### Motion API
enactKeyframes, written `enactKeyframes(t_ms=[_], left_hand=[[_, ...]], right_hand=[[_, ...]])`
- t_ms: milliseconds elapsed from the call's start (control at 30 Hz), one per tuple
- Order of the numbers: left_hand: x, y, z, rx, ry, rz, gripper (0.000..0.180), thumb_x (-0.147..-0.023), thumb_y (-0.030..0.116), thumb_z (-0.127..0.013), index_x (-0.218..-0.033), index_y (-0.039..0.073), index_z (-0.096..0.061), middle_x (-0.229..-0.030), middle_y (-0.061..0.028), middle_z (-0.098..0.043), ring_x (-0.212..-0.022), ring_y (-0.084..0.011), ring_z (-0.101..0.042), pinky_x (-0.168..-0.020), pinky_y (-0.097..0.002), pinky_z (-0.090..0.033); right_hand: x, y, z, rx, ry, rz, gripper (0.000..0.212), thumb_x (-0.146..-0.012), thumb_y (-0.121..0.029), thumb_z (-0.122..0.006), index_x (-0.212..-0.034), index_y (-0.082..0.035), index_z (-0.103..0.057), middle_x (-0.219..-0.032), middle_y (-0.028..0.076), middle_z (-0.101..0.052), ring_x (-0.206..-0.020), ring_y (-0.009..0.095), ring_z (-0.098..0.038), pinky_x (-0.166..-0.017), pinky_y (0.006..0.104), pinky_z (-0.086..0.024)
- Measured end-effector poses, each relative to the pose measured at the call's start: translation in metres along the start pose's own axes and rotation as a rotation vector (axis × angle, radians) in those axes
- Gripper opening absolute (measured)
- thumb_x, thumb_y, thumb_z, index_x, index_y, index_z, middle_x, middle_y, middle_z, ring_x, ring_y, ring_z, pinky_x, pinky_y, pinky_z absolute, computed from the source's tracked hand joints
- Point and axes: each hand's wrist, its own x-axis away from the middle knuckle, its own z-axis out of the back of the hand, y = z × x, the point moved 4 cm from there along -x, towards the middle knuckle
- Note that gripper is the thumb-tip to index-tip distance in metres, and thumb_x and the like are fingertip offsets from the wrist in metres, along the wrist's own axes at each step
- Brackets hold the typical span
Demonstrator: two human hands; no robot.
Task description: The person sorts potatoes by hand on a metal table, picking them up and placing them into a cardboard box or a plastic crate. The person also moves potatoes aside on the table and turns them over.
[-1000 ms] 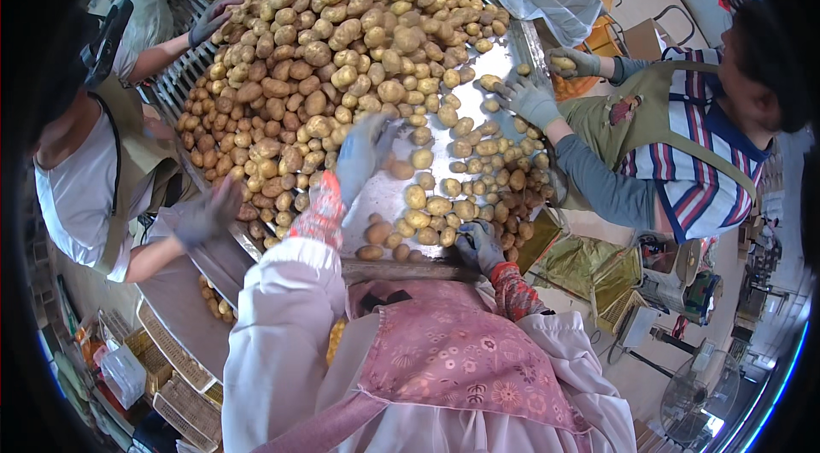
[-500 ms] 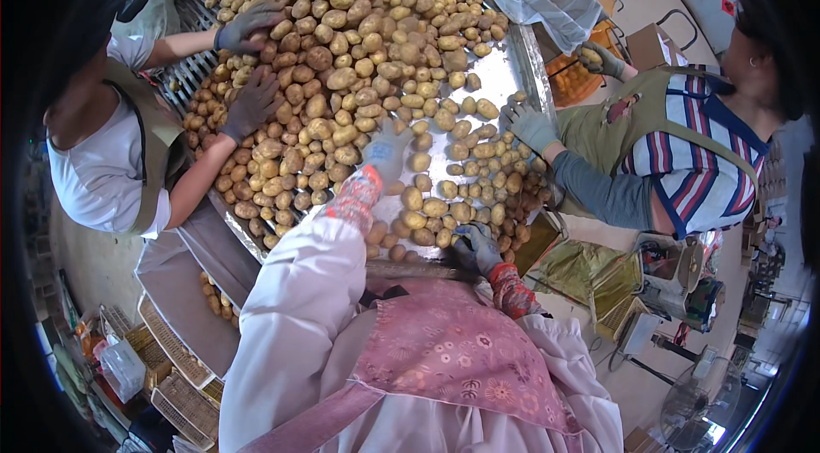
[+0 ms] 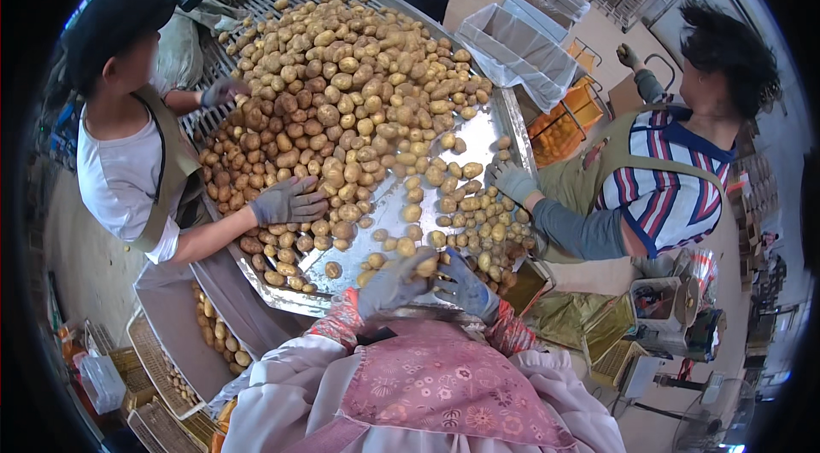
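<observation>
A worker's left hand [image 3: 395,284] is grasping a potato [image 3: 427,265] by the near edge of a metal table [image 3: 485,135]. The right hand [image 3: 466,286] is sitting just beside it, fingers bent; whether it is gripping anything cannot be told. A gloved co-worker's hand [image 3: 290,201] is resting on the potato pile [image 3: 342,103] at left.

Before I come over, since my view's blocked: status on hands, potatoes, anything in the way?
Left hand, right hand close together, potato between, grip unclear. Potato pile beyond. Co-worker's hand at pile's left; another worker's hand to the right.
</observation>
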Motion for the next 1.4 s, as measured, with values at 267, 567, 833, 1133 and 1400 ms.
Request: enactKeyframes(t_ms=[267, 567, 833, 1133, 1400], left_hand=[[-0.022, -0.017, -0.041, 0.818, -0.114, 0.126, 0.061, -0.096, 0.023, -0.065, -0.148, 0.004, -0.037, -0.122, -0.0102, -0.060, -0.113, -0.0223, -0.060, -0.094, -0.0344, -0.051], [-0.009, -0.122, 0.095, -0.086, 0.511, -0.470, 0.036, -0.099, 0.032, -0.055, -0.117, 0.002, -0.064, -0.101, -0.0076, -0.069, -0.095, -0.0184, -0.065, -0.082, -0.0323, -0.055], [-0.085, -0.087, 0.222, -0.570, 0.508, 0.392, 0.062, -0.094, 0.056, -0.053, -0.139, 0.012, -0.052, -0.119, -0.0269, -0.063, -0.107, -0.0380, -0.065, -0.089, -0.0479, -0.051], [-0.068, -0.057, 0.111, -0.194, 0.112, 0.458, 0.062, -0.091, 0.059, -0.057, -0.125, 0.007, -0.061, -0.093, -0.0169, -0.071, -0.083, -0.0249, -0.070, -0.076, -0.0408, -0.057], [-0.018, -0.065, 0.011, 0.359, 0.398, 0.122, 0.067, -0.096, 0.044, -0.061, -0.144, 0.001, -0.044, -0.124, -0.0162, -0.063, -0.101, -0.0304, -0.064, -0.089, -0.0401, -0.052]], right_hand=[[0.004, -0.001, 0.047, 0.312, 0.295, 0.399, 0.033, -0.096, -0.021, -0.061, -0.125, -0.005, -0.058, -0.126, 0.009, -0.059, -0.108, 0.024, -0.063, -0.090, 0.0403, -0.053], [0.057, -0.012, 0.034, 1.132, 0.479, 0.686, 0.028, -0.082, -0.006, -0.075, -0.106, 0.001, -0.062, -0.093, 0.011, -0.067, -0.089, 0.018, -0.065, -0.073, 0.0310, -0.053], [0.044, -0.018, 0.022, 1.145, 0.291, 0.636, 0.033, -0.082, -0.001, -0.074, -0.112, -0.003, -0.059, -0.099, 0.009, -0.063, -0.085, 0.017, -0.061, -0.073, 0.0316, -0.051], [0.037, 0.001, 0.069, 0.563, 0.471, 0.389, 0.042, -0.084, -0.002, -0.074, -0.121, -0.004, -0.054, -0.105, 0.010, -0.062, -0.094, 0.022, -0.063, -0.082, 0.0345, -0.053], [0.035, -0.042, 0.027, 1.562, 0.423, 0.941, 0.054, -0.083, -0.010, -0.078, -0.130, -0.001, -0.052, -0.114, 0.022, -0.063, -0.107, 0.036, -0.063, -0.092, 0.0382, -0.052]])
